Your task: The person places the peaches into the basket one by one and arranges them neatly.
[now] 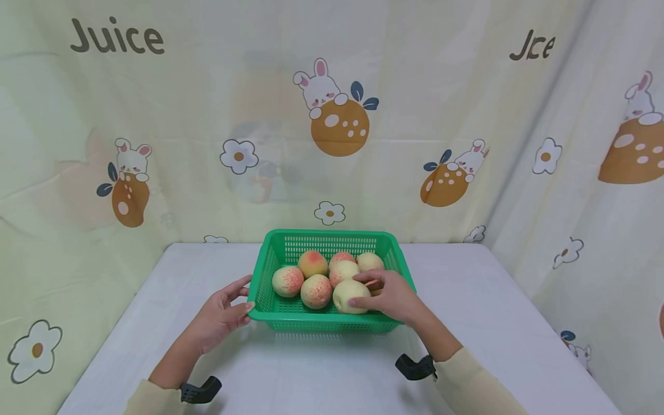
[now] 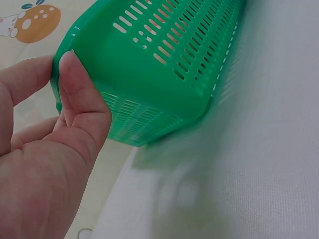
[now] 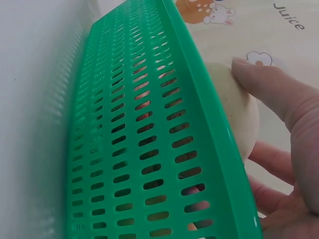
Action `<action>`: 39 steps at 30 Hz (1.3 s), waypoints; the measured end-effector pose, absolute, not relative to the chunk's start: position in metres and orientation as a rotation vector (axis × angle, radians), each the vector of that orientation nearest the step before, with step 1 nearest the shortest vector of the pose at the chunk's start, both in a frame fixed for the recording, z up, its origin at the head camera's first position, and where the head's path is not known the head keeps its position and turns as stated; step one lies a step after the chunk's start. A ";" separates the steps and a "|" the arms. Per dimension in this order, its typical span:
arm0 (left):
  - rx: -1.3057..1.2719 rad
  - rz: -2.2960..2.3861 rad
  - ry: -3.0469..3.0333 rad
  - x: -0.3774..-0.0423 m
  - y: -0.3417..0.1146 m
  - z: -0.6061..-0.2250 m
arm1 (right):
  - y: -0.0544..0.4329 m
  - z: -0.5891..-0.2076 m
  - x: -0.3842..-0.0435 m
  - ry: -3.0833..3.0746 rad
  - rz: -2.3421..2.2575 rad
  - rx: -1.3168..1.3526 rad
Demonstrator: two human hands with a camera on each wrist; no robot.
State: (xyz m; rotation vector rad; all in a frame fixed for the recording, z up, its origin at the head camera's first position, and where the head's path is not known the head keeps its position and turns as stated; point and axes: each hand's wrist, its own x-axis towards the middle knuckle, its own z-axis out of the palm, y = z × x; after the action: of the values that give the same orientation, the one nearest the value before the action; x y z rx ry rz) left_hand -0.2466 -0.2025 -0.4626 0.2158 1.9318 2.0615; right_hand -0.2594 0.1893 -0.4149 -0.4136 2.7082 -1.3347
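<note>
A green plastic basket (image 1: 311, 316) holds several peaches, some blushed red and some pale yellow. My left hand (image 1: 220, 314) pinches the basket's left rim near the front corner. In the left wrist view that thumb (image 2: 75, 79) presses against the rim from outside. Over the right front part of the basket, my right hand (image 1: 391, 294) grips a pale yellow peach (image 1: 349, 297) between thumb and fingers. The right wrist view shows this peach (image 3: 244, 117) partly hidden behind the basket wall (image 3: 149, 149). I cannot tell whether it touches the fruit below.
Inside the basket, a red-speckled peach (image 1: 316, 291) lies beside the held one, with another peach (image 1: 287, 281) at the left. A white cloth (image 1: 207, 392) covers the table under the basket. A printed curtain (image 1: 270, 86) hangs behind and along the sides.
</note>
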 end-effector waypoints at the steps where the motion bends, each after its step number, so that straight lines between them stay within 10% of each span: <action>1: 0.220 2.065 1.927 -0.247 -0.202 -0.463 | 0.189 -0.415 -0.259 2.710 -1.334 -0.413; 39: 0.240 2.071 1.917 -0.247 -0.203 -0.464 | 0.180 -0.399 -0.261 2.756 -1.319 -0.192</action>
State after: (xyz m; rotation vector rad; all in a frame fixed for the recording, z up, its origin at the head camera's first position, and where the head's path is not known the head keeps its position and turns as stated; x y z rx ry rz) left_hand -0.2475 -0.2032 -0.4637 0.2399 1.9165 2.0709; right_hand -0.2613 0.1798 -0.3994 -0.1916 2.7563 -1.3195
